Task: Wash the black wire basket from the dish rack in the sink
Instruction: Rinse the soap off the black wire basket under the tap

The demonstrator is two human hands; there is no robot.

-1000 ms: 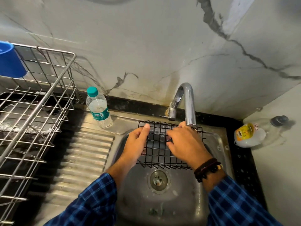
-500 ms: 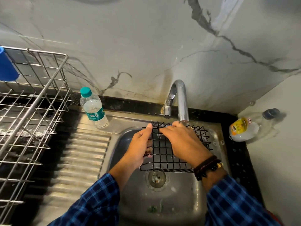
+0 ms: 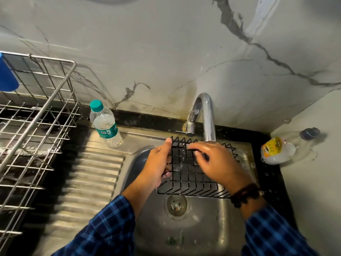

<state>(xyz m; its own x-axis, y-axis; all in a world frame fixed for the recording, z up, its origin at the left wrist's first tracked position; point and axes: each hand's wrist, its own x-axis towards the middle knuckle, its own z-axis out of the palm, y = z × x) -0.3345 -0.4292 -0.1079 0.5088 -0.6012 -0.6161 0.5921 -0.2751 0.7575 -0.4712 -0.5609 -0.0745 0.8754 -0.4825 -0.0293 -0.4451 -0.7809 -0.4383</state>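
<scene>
the black wire basket [image 3: 191,172] sits tilted over the sink [image 3: 212,228] right under the faucet [image 3: 207,117], likely so water runs through its grid. the left hand [image 3: 156,169] clamps its left edge to steady it, while the right hand [image 3: 219,163] lies across the wires, fingers curled, rubbing. count: one basket, one faucet, one water bottle [image 3: 106,124], one dish rack [image 3: 36,126], two hands.

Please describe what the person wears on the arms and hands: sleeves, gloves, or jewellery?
Both arms have dark blue checked cloth sleeves with lighter blue lines, left sleeve and right sleeve. The right wrist carries a dark beaded bracelet. Left hand and right hand are bare, without gloves.
</scene>
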